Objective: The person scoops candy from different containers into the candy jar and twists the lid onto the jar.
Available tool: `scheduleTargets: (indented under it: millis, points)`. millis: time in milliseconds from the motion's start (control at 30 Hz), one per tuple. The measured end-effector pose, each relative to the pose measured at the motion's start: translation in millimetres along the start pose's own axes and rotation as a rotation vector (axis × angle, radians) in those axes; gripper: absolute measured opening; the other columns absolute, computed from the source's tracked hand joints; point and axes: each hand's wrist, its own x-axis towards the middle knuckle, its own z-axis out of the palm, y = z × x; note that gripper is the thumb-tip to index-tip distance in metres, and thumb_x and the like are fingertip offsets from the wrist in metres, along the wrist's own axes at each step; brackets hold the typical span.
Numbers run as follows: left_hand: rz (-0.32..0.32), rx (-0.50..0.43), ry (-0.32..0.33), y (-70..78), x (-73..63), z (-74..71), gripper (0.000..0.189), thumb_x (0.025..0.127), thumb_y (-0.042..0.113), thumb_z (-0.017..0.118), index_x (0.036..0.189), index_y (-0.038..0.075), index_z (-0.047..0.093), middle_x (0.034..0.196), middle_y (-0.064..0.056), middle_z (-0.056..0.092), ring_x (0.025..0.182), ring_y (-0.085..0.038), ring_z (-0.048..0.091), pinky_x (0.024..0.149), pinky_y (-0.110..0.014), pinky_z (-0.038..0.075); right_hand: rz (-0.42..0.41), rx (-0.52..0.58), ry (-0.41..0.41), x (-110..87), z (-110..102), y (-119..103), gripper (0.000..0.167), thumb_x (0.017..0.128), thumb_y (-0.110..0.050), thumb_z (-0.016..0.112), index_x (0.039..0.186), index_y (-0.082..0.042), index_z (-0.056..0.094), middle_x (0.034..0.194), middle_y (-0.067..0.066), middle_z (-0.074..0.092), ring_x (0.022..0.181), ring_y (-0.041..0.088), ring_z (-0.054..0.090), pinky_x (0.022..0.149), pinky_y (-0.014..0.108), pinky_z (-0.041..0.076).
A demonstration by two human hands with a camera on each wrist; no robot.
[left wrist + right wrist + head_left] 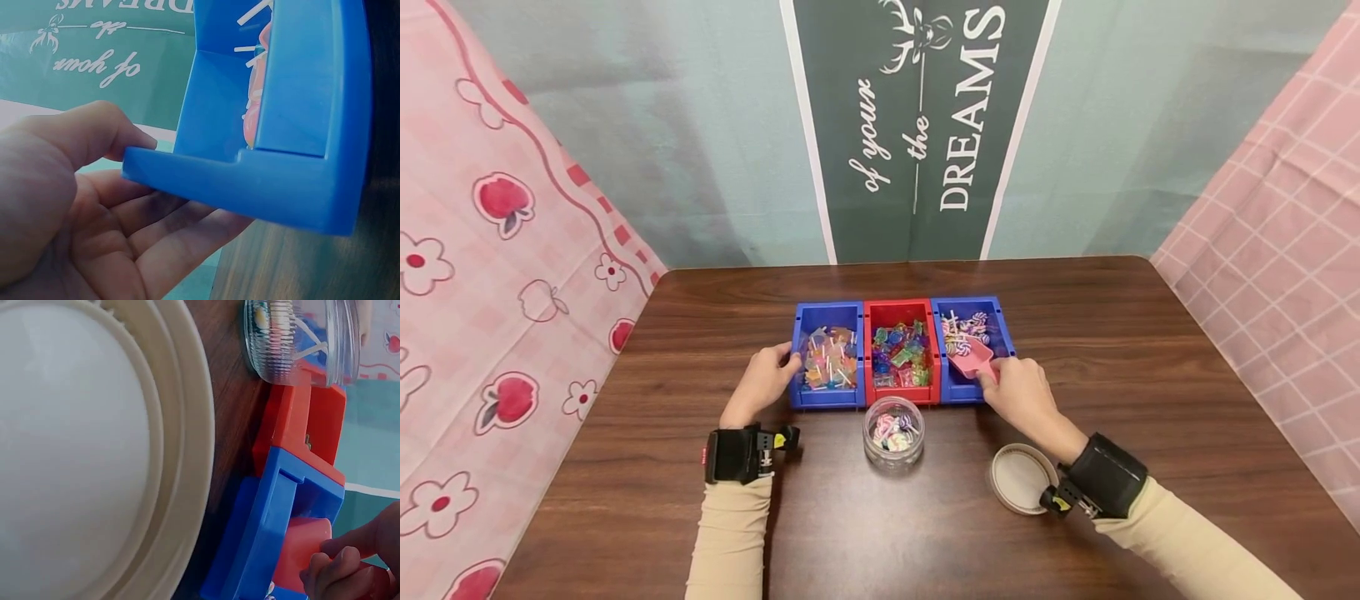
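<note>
In the head view my left hand (pixel 763 379) holds the outer side of the left blue bin (pixel 827 313). The left wrist view shows the thumb over the wall's top edge and the fingers beneath. Small wrapped lollipops (pixel 830 360) lie in that bin. My right hand (pixel 1024 390) grips the handle of a pink scoop (pixel 972 360), whose blade lies inside the right blue bin (pixel 964 310) among swirl-striped lollipops (pixel 976 323). In the right wrist view, curled fingers surround the handle of the scoop (pixel 300 550).
Between the blue bins, a red bin (pixel 898 308) contains colourful wrapped candies (pixel 904 354). A clear jar (pixel 893 461), with several swirl candies inside, stands open in front of it. A round lid (pixel 1021 479) lies near my right wrist on the brown table (pixel 925 542).
</note>
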Motion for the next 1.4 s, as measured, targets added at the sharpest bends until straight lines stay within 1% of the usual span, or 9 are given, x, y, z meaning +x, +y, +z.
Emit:
scheduleTargets:
  millis: [233,433,633,800,900,1067,1200,1300,1400]
  points:
    - [-0.011,0.006,-0.016,1.5,-0.4,1.5,0.046,0.097,0.012,0.046,0.134,-0.015,0.045,0.109,-0.025,0.063,0.089,-0.025,0.056,0.077,-0.031,0.047,0.015,0.023,0.026,-2.1,-1.7,1.2,0.022,0.085,-0.014,0.063,0.067,-0.001,0.065,0.049,0.004,0.046,0.052,0.023,0.047,0.049,0.027,0.03]
    - [-0.006,0.0,-0.009,2.4,-0.4,0.8,0.044,0.097,0.012,0.046,0.133,-0.014,0.048,0.095,-0.021,0.063,0.082,-0.023,0.056,0.071,-0.029,0.045,0.044,0.031,-0.022,1.2,0.8,1.4,0.024,0.085,-0.013,0.061,0.064,-0.002,0.062,0.05,0.004,0.046,0.053,0.022,0.047,0.048,0.026,0.03]
    - [-0.011,-0.003,-0.006,2.5,-1.3,-1.1,0.043,0.097,0.012,0.046,0.132,-0.012,0.05,0.09,-0.018,0.061,0.078,-0.021,0.055,0.067,-0.026,0.042,0.049,0.071,-0.071,4.3,-0.3,0.9,0.037,0.085,-0.012,0.062,0.053,-0.007,0.046,0.048,-0.001,0.037,0.05,0.017,0.042,0.049,0.025,0.027]
    - [-0.011,0.002,-0.006,1.3,-1.3,-0.9,0.044,0.097,0.012,0.046,0.134,-0.013,0.048,0.094,-0.02,0.062,0.081,-0.022,0.056,0.068,-0.027,0.043,0.114,0.164,-0.131,5.1,-0.1,7.9,0.035,0.09,-0.018,0.06,0.057,-0.006,0.056,0.041,0.003,0.051,0.042,0.012,0.051,0.048,0.026,0.035]
    - [-0.01,0.007,-0.004,1.5,-1.5,-0.3,0.045,0.097,0.012,0.046,0.134,-0.014,0.048,0.094,-0.021,0.062,0.08,-0.023,0.056,0.069,-0.028,0.043,0.108,0.149,-0.095,5.0,1.9,10.2,0.027,0.089,-0.019,0.062,0.07,-0.001,0.067,0.047,0.01,0.06,0.046,0.017,0.058,0.051,0.029,0.039]
    - [-0.02,0.001,-0.008,1.6,-1.8,0.9,0.045,0.097,0.012,0.046,0.134,-0.014,0.047,0.095,-0.021,0.062,0.082,-0.023,0.056,0.07,-0.028,0.043,0.03,0.032,0.004,4.6,8.9,7.5,0.021,0.085,-0.015,0.064,0.082,0.004,0.071,0.063,0.018,0.065,0.059,0.029,0.057,0.054,0.037,0.043]
    - [-0.028,-0.004,-0.015,1.7,-1.9,1.6,0.045,0.097,0.013,0.047,0.135,-0.013,0.046,0.096,-0.021,0.062,0.083,-0.023,0.056,0.07,-0.027,0.043,0.016,0.031,0.036,5.2,11.6,6.0,0.02,0.085,-0.014,0.064,0.082,0.005,0.071,0.065,0.02,0.066,0.058,0.03,0.056,0.054,0.04,0.045]
    - [-0.039,-0.01,-0.018,1.9,-2.2,0.8,0.045,0.098,0.013,0.046,0.135,-0.012,0.046,0.096,-0.02,0.062,0.082,-0.023,0.056,0.07,-0.027,0.043,0.01,0.039,0.038,6.5,11.7,6.3,0.02,0.085,-0.013,0.065,0.08,0.005,0.071,0.06,0.016,0.062,0.057,0.028,0.053,0.052,0.035,0.041]
    - [-0.044,-0.015,-0.02,2.2,-2.3,-0.2,0.045,0.098,0.014,0.046,0.135,-0.011,0.047,0.095,-0.019,0.062,0.081,-0.022,0.056,0.07,-0.027,0.043,0.012,0.039,0.005,8.2,11.5,7.0,0.022,0.085,-0.013,0.064,0.069,0.002,0.066,0.053,0.008,0.052,0.054,0.023,0.048,0.05,0.029,0.033]
